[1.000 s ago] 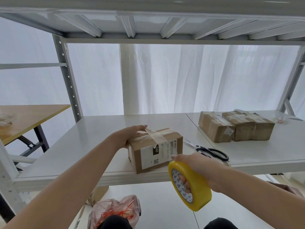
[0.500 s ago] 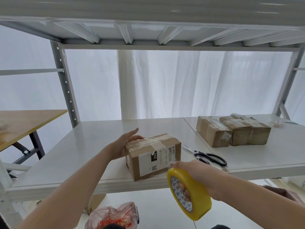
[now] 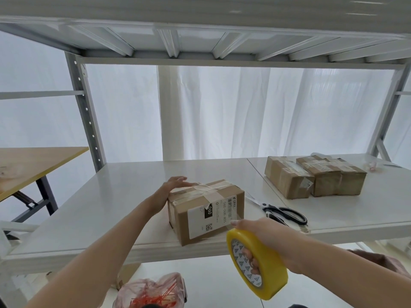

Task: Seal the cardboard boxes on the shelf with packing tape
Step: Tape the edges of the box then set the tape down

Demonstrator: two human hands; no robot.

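Flattened now, left hand [image 3: 173, 184] presses box [image 3: 206, 210]; right hand [image 3: 260, 232] grips tape roll [image 3: 266, 270], fingers [image 3: 250, 258] partly hidden.

Fine print on the box [image 3: 206, 210] label can't really be made out past "060". Fingers of the right hand [image 3: 261, 237] are half buried inside the tape roll [image 3: 266, 272]. The bag of red strips [image 3: 153, 290] gets chopped by the bottom edge, the wooden table [image 3: 33, 165] by the left. Some tiny blurry thing [image 3: 371, 167] far right on the shelf [image 3: 111, 196] can't be identified.
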